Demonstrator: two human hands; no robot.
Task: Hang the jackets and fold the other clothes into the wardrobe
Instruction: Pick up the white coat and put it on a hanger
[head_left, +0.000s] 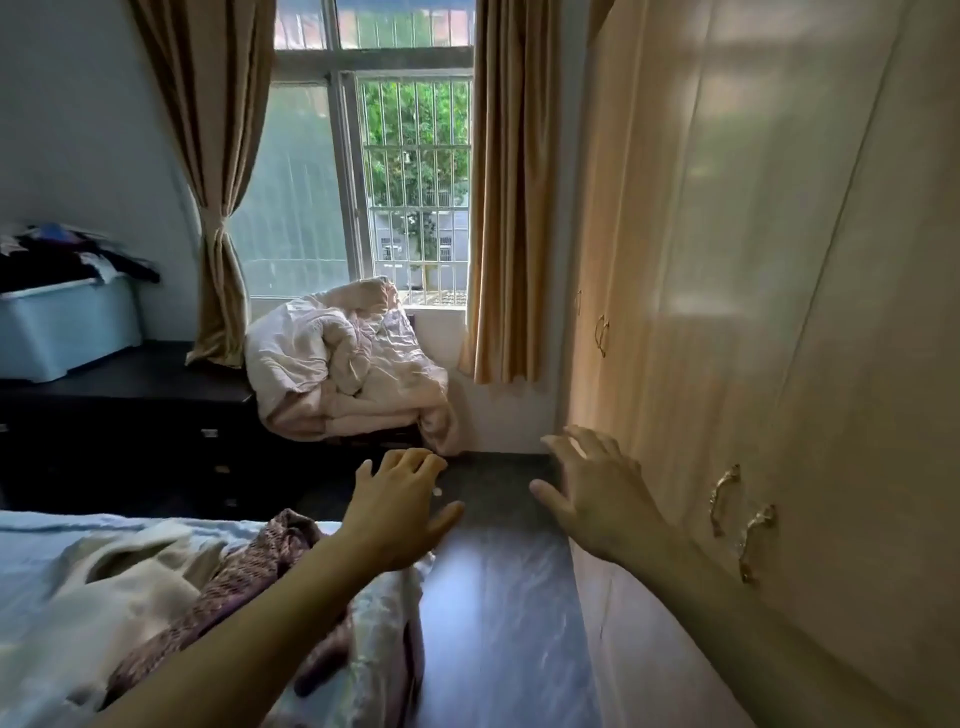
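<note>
Far-left pile: dark clothes (72, 254) are heaped on the lid of a light blue storage bin (67, 332), well apart from both your hands. At this range I cannot tell whether any are jackets.
Bed clothes: a cream garment (130, 582) and a purple patterned garment (244, 571) lie crumpled on the bed (31, 551), dumped within easy reach, just below and left of your left forearm.
Left hand: your left hand (400, 514) hovers beyond the bed's corner over the dark floor (493, 597), fingers loosely bent and holding nothing.
Right hand: your right hand (592, 493) is splayed and empty beside the wardrobe front, probably bound for a door.
Wardrobe: the wardrobe (779, 260) has its doors closed, so nothing can go in yet.
Handles: the gilt handles (743, 519) sit just right of your right forearm, untouched.
</note>
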